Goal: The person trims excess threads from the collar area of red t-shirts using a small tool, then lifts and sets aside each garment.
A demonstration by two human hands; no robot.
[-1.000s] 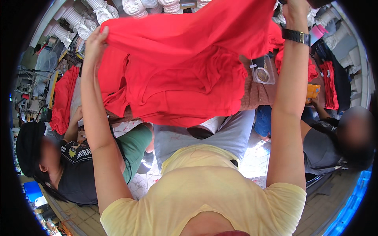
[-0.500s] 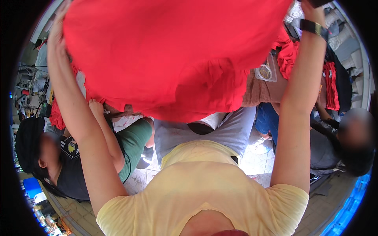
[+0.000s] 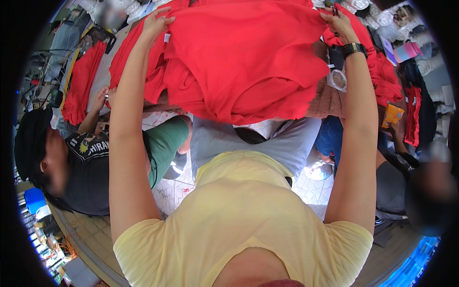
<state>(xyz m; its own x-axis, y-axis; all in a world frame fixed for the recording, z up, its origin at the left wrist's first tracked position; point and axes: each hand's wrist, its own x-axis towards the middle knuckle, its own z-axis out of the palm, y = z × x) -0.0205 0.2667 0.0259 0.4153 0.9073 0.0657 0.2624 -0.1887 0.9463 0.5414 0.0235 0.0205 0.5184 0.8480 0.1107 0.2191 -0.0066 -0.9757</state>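
A red garment (image 3: 248, 52) is stretched out between my two hands over the table, its lower part bunched in folds above my lap. At its far left corner, my left hand (image 3: 157, 25) pinches the cloth between thumb and fingers. My right hand (image 3: 340, 27), with a black watch on the wrist, grips the far right corner. A small dark object shows at the fingers of that hand, too small to name. Other red cloth (image 3: 129, 60) lies beside the garment on the left, with a small white label near my left hand.
More red garments lie at the left (image 3: 83, 86) and right (image 3: 385, 76). A clear box (image 3: 337, 80) sits by my right forearm. Co-workers sit close on both sides; the right one holds an orange packet (image 3: 392, 115). White bundles (image 3: 377, 21) line the far right.
Both hands have come down and closer together with the red garment, which was raised and blurred. It now lies lower, showing more of the table. The left co-worker's hand has shifted left.
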